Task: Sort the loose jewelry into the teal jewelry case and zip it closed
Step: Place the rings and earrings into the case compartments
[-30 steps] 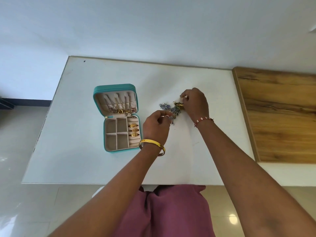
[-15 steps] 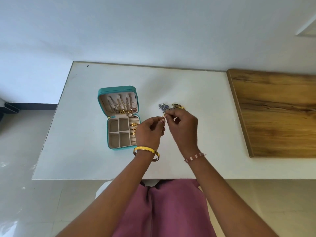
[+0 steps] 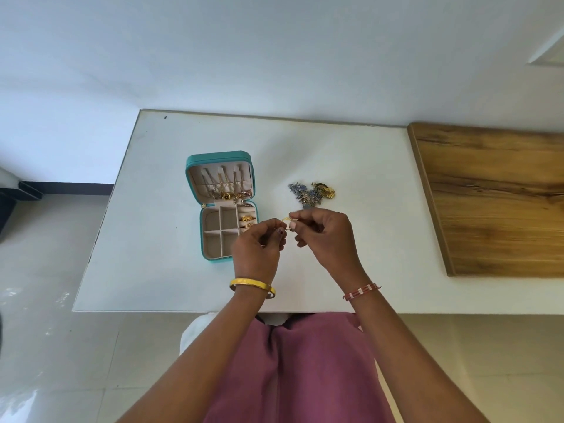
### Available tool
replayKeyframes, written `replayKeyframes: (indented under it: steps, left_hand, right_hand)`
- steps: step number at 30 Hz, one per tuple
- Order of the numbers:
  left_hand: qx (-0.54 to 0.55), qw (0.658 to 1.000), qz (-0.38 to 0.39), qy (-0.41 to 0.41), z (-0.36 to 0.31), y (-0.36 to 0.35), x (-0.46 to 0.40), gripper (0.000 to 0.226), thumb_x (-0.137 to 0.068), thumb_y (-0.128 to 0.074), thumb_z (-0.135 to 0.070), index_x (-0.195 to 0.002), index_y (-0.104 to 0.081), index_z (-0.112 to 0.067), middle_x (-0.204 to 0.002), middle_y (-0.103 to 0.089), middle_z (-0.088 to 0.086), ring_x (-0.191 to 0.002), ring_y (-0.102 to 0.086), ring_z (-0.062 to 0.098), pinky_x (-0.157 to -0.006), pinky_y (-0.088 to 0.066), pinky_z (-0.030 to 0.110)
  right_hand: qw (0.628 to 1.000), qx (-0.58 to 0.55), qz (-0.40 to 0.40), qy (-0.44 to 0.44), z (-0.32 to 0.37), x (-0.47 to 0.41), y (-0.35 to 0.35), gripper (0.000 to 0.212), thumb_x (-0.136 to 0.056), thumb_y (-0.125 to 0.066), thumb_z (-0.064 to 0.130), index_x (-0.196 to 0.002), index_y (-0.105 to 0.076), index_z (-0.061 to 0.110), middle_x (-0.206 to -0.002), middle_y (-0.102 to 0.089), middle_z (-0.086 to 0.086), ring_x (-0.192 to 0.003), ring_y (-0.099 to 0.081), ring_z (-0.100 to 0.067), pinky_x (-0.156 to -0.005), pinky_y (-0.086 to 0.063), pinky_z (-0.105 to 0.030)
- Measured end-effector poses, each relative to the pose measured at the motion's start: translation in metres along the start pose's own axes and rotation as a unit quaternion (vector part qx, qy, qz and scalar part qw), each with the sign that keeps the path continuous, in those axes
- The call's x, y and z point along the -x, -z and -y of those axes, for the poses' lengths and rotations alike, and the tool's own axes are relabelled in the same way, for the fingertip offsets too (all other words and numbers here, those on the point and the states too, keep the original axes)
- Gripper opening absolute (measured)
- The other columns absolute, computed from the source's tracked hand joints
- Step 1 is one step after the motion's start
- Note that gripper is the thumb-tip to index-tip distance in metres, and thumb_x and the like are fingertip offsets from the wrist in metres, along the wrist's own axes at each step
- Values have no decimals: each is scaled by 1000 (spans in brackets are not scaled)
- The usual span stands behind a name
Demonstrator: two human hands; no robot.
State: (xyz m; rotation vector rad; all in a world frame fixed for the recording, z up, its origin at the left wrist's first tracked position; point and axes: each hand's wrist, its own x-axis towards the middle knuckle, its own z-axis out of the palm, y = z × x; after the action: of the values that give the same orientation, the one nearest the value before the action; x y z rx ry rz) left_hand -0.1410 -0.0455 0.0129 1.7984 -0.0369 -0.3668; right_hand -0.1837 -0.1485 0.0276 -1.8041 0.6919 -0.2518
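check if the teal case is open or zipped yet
Open. The teal jewelry case lies with its lid folded back, showing hung chains and the divided tray.

The teal jewelry case (image 3: 218, 158) left of centre had a smooth leather-like shell and a matt beige, velvety lining. The white tabletop (image 3: 351, 154) looked matt, the board (image 3: 494, 196) at right was grained wood, and the floor tiles (image 3: 45, 346) at lower left were glossy. The bangle (image 3: 252, 284) shone like polished gold metal.

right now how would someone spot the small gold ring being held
On the white table, just right of the open teal jewelry case, two hands meet. The small gold ring is pinched between left hand and right hand, unlike the heaped jewelry pile behind.
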Motion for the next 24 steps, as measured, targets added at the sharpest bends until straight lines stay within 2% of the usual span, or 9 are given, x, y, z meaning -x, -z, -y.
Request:
replayKeyframes:
  steps: [2, 4, 7, 9, 11, 13, 15, 19, 24]
  left_hand:
    - [-13, 1000, 11, 0, 5, 6, 3, 17, -84, -59, 0, -98, -68, -2, -75, -65, 5, -63, -63, 15, -72, -56, 31]
    - [-28, 999, 21, 1, 11, 15, 4, 16, -83, -60, -1, -95, -69, -5, -73, -66, 5, -58, -62, 5, -72, -56, 31]
    - [-32, 999, 1, 5, 15, 36, 5, 16, -84, -60, -4, -95, -69, -11, -75, -66, 3, -55, -60, -3, -69, -54, 23]
    - [-38, 998, -43, -6, 18, 55, 6, 15, -82, -63, -9, -94, -69, -18, -75, -67, 4, -62, -65, 9, -72, -56, 31]
    - [-50, 995, -81, -10, 25, 76, 6, 12, -80, -63, -18, -90, -68, -18, -75, -67, 6, -68, -66, 25, -76, -56, 41]
    - [-65, 992, -111, -4, 34, 92, 6, 10, -82, -61, -15, -88, -67, -21, -77, -68, 7, -70, -65, 29, -77, -55, 47]
    - [-76, 988, -134, 17, 42, 102, 7, 15, -84, -60, -9, -90, -68, -20, -81, -69, 9, -73, -65, 29, -80, -54, 49]
    - [-52, 986, -135, 80, 48, 101, 11, 18, -85, -59, -10, -101, -69, -11, -92, -70, 13, -83, -65, 29, -88, -52, 41]
    - [-58, 986, -123, 95, 50, 102, 9, 22, -85, -61, -15, -105, -67, -8, -93, -71, 15, -80, -63, 21, -83, -47, 25]
  right_hand:
    - [1000, 4, 23, -4, -1, 3, 0, 14, -80, -67, 2, -93, -71, 4, -68, -66, 2, -52, -61, -2, -58, -55, -18]
    - [999, 5, 39, -8, 0, 6, -1, 14, -79, -68, 1, -92, -71, 4, -66, -65, 4, -51, -60, -1, -57, -55, -18]
    - [999, -12, 26, -15, 3, 9, -3, 11, -78, -69, 3, -85, -70, 10, -65, -65, 1, -50, -58, -4, -58, -55, -20]
    - [1000, -5, 16, -15, 4, 10, -8, 9, -77, -70, 4, -84, -70, 11, -67, -67, -5, -54, -58, -11, -62, -54, -26]
    - [999, 31, 19, 0, 3, 11, -17, 9, -77, -70, 4, -85, -72, 7, -73, -69, -10, -55, -57, -6, -65, -53, -26]
    - [996, 82, 25, 28, 2, 13, -27, 10, -78, -70, 5, -87, -73, 5, -78, -72, -11, -54, -56, 5, -66, -49, -13]
    - [990, 130, 31, 52, 3, 15, -37, 11, -79, -69, 6, -89, -73, 6, -84, -73, -9, -59, -56, 4, -65, -43, -4]
    - [969, 226, 45, 90, 5, 17, -51, 12, -82, -65, 9, -93, -72, 8, -94, -71, -8, -71, -55, -10, -69, -44, -20]
    - [926, 341, 41, 154, 6, 12, -61, 15, -87, -58, 9, -95, -70, 7, -90, -64, -11, -86, -57, -24, -65, -41, -25]
